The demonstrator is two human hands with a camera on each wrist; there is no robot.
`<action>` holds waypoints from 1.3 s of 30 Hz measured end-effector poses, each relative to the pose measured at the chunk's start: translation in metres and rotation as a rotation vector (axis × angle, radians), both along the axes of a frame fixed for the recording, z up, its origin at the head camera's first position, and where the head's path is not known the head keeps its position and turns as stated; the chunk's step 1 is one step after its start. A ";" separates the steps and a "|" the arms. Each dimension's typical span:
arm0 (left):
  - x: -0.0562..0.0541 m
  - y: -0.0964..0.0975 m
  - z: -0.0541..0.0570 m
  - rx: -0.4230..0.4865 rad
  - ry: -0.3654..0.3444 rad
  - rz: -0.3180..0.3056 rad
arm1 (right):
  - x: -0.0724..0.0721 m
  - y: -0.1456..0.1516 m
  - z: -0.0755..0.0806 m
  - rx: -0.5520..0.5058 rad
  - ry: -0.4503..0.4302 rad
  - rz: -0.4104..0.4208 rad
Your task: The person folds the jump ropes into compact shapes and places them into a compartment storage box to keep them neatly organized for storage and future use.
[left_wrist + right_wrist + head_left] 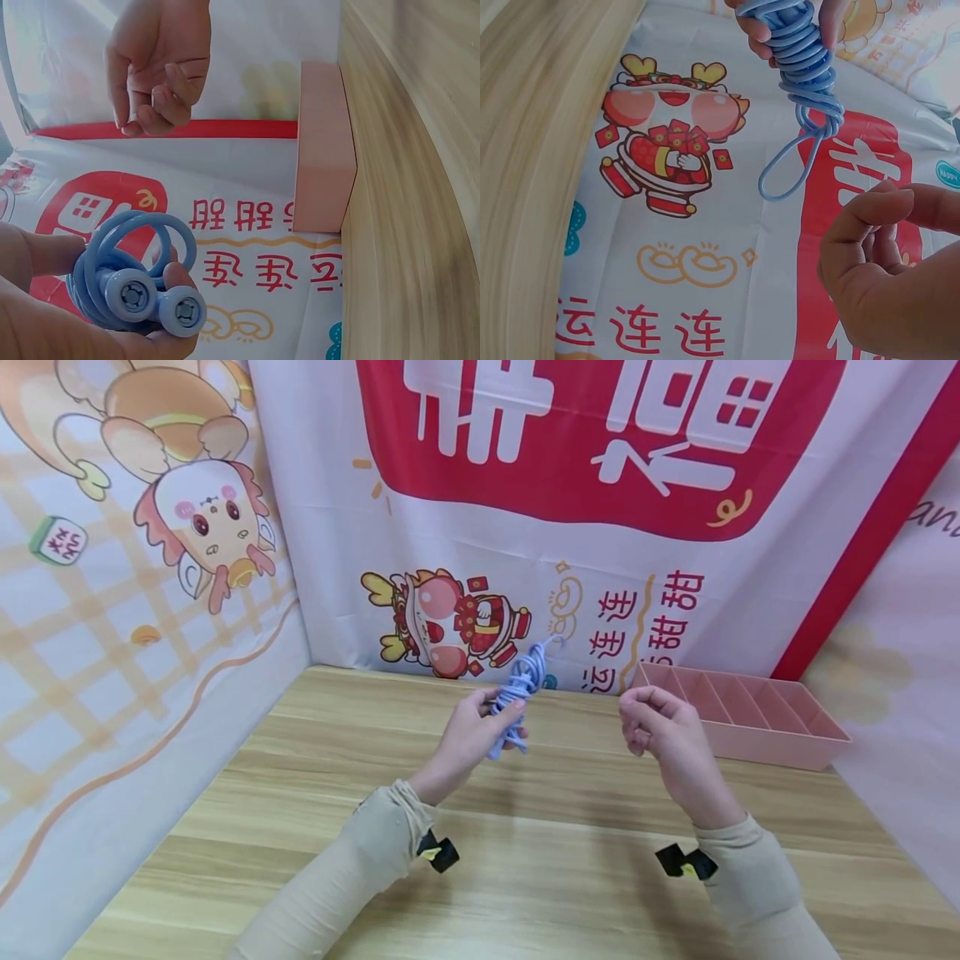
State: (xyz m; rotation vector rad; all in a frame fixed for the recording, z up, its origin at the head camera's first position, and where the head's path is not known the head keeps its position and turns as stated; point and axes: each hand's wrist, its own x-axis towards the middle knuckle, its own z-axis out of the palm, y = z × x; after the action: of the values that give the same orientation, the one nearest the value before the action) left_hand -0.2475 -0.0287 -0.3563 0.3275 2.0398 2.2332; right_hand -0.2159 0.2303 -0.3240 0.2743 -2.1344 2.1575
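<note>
A light-blue jump rope (522, 681) is wound into a tight bundle, and my left hand (476, 731) grips it above the table. The round ends of its two handles (133, 296) show side by side in the left wrist view. From the bundle's far end, a small loose loop (784, 196) sticks out in the right wrist view. My right hand (667, 735) is raised to the right, apart from the rope. Its fingers are loosely bent with nothing between them.
A pink box (780, 743) with several narrow compartments stands at the back right of the wooden table (525, 877), behind my right hand. Printed cloth walls (330, 568) enclose the back and sides.
</note>
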 end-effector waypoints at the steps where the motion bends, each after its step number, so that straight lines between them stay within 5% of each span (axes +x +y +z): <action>1: 0.001 0.000 0.000 0.007 -0.009 0.000 | 0.000 0.000 0.000 0.001 -0.003 0.002; 8: 0.003 0.001 0.003 0.044 -0.048 -0.015 | 0.000 0.001 -0.001 0.028 -0.004 0.015; 27: 0.005 0.001 0.004 0.071 -0.008 -0.042 | -0.001 -0.003 -0.003 0.089 -0.035 0.047; 39: 0.008 0.001 0.006 0.013 -0.019 -0.014 | 0.000 -0.004 -0.004 0.153 -0.034 0.056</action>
State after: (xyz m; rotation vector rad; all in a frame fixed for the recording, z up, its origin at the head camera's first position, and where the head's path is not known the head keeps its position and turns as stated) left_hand -0.2390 -0.0274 -0.3506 0.3199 2.0081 2.2343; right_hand -0.2158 0.2258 -0.3282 0.3158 -2.3421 2.0441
